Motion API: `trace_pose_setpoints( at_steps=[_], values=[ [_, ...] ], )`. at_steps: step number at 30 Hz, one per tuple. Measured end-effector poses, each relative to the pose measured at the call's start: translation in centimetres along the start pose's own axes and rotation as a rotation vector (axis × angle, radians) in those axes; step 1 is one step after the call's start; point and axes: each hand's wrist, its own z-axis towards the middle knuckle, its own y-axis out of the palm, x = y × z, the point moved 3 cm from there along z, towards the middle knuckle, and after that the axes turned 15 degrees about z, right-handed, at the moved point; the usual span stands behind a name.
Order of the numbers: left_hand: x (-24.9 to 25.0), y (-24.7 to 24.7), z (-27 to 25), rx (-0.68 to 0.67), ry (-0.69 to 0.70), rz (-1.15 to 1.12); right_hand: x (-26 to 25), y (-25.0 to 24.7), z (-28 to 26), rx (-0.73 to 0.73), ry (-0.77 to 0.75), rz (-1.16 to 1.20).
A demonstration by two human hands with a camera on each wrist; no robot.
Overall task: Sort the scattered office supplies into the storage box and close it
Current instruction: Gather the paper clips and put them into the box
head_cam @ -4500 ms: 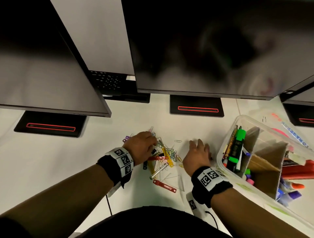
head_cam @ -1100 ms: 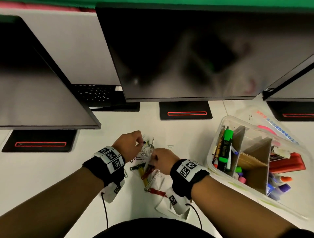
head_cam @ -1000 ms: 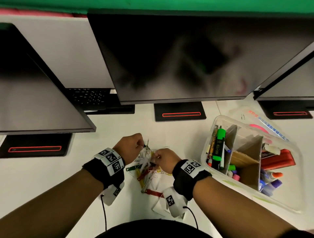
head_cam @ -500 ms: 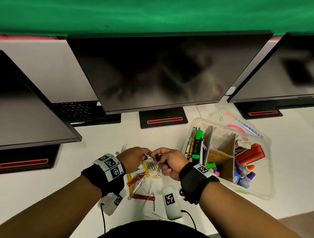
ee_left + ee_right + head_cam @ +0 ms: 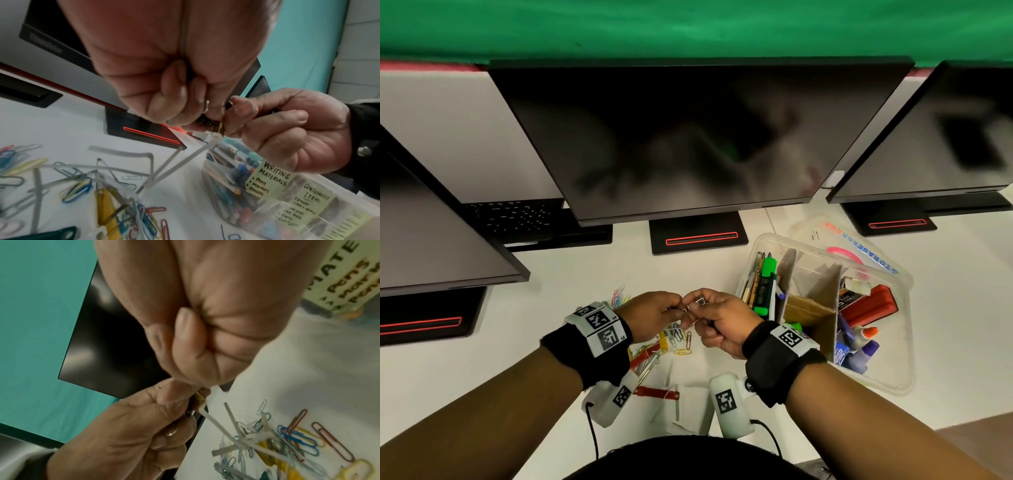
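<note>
My left hand (image 5: 680, 309) and right hand (image 5: 702, 306) meet above a pile of coloured paper clips (image 5: 678, 337) on the white desk. Between them they pinch a small dark clip (image 5: 700, 301) with a brass part (image 5: 218, 129). A clear plastic strip (image 5: 185, 159) runs from the pinch down into the pile (image 5: 78, 188). The right wrist view shows the same strip (image 5: 218, 423) ending among the clips (image 5: 298, 439). The clear storage box (image 5: 893, 385) stands open to the right, with cardboard dividers, pens, a green highlighter (image 5: 765, 287) and a red stapler (image 5: 869, 305).
The box's clear lid (image 5: 876, 262) lies behind it. Three dark monitors on black stands (image 5: 697, 236) line the back of the desk, with a keyboard (image 5: 513, 216) at back left. Red and yellow file fasteners (image 5: 655, 392) lie near the front edge.
Both hands have risen off the clip pile and come together, now pinching the small clip between them. The head view has tilted up, showing the green backdrop.
</note>
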Motion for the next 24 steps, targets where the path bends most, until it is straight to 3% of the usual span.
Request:
trace_pose_setpoints(
  at_steps=[8,15,24],
  values=[
    [-0.8,-0.9,-0.6,0.04,-0.038,-0.102,-0.4,0.3,0.6,0.049,-0.062,-0.036],
    [-0.8,-1.9,-0.8,0.087,-0.029,-0.162,-1.2,0.7,0.6,0.076,-0.085,0.067],
    [-0.2,-2.3,-0.8,0.064,-0.01,-0.224,-2.2,-0.2,0.5,0.095,-0.091,0.09]
  ],
)
